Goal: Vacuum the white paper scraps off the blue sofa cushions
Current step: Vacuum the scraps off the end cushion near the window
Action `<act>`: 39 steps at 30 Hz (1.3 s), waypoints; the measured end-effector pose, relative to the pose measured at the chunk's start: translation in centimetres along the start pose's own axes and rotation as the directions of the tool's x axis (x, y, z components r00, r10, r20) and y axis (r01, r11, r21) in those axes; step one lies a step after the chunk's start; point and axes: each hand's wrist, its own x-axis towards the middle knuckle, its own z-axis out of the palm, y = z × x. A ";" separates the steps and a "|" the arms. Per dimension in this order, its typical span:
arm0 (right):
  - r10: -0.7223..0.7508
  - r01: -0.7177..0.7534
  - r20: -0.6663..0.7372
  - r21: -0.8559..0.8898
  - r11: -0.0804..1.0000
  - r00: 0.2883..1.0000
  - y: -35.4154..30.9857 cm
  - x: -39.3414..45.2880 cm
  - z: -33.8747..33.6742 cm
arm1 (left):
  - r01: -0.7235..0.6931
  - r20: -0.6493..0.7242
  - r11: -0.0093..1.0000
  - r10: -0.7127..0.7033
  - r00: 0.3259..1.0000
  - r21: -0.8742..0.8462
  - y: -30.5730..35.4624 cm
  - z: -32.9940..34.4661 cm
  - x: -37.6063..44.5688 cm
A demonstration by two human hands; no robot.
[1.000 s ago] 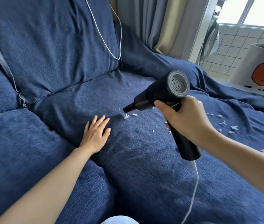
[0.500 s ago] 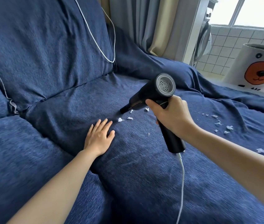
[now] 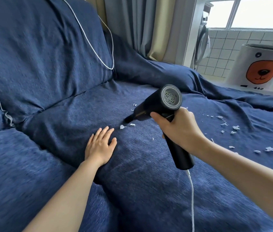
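Sofa: a deep blue sofa (image 3: 52,67) under a loose woven cover with a fine ribbed, slightly fuzzy weave; plump rounded back cushions meet the flatter seat cushion (image 3: 140,173) at soft creases, and the cover lies in long wrinkles toward the far right.
Vacuum: a matte black handheld vacuum (image 3: 157,104) shaped like a hair dryer, held above the middle of the seat cushion; its barrel ends in a round grey cap with ring-shaped vents and narrows to a slim nozzle pointing down and left, tip just above the fabric.
Right hand: the right hand (image 3: 181,129) is wrapped around the vacuum's cylindrical grip, fingers curled, just below the barrel.
Left hand: the left hand (image 3: 100,144) lies flat on the seat cushion, palm down, fingers straight and slightly spread, left of the nozzle.
Paper scraps: small torn, crumpled white paper scraps (image 3: 233,129) scatter over the seat cushion, mostly right of the vacuum; two scraps (image 3: 126,126) lie just beside the nozzle tip, near the left fingertips.
Cord: a thin smooth white cord (image 3: 192,198) hangs from the grip's base; another white cord (image 3: 97,52) loops across the sofa back.
Background: pleated grey and beige curtains (image 3: 149,25) hang behind the sofa; beyond its right end, white square wall tiles (image 3: 219,47) and a white fabric bin (image 3: 261,67) printed with an orange bear face.
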 end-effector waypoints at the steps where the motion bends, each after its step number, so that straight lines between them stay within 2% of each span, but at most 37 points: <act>1: 0.004 -0.004 -0.002 0.002 1.000 1.000 0.3 -0.2 -0.2 | 0.001 -0.004 1.000 -0.001 1.000 0.005 0.0 0.0 0.0; 12: -0.009 0.011 -0.038 0.053 0.999 0.999 2.3 -0.7 -5.3 | 0.017 -0.042 0.999 -0.016 0.999 0.039 0.5 0.0 -0.2; 18: 0.026 -0.034 0.033 0.266 0.963 0.999 2.6 -1.9 -5.3 | 0.017 -0.042 0.999 -0.015 0.999 0.038 0.5 0.1 -0.2; 23: 0.000 -0.006 0.033 0.188 0.982 0.999 2.1 -2.4 -3.6 | 0.028 -0.024 0.999 -0.027 0.999 0.025 0.6 -0.3 -0.4; 28: -0.031 0.032 -0.083 0.006 0.999 0.996 2.5 -0.9 -4.3 | 0.039 -0.003 0.999 -0.039 0.999 0.001 1.0 -0.6 0.2; 33: 0.019 -0.015 -0.079 0.054 0.998 0.997 2.8 1.0 -3.9 | 0.042 0.069 0.999 -0.043 0.997 0.017 2.6 -0.9 2.2; 39: -0.032 0.035 -0.079 0.032 0.999 0.996 3.2 3.4 -2.3 | -0.026 0.118 0.998 0.020 0.993 0.050 5.3 -0.9 6.3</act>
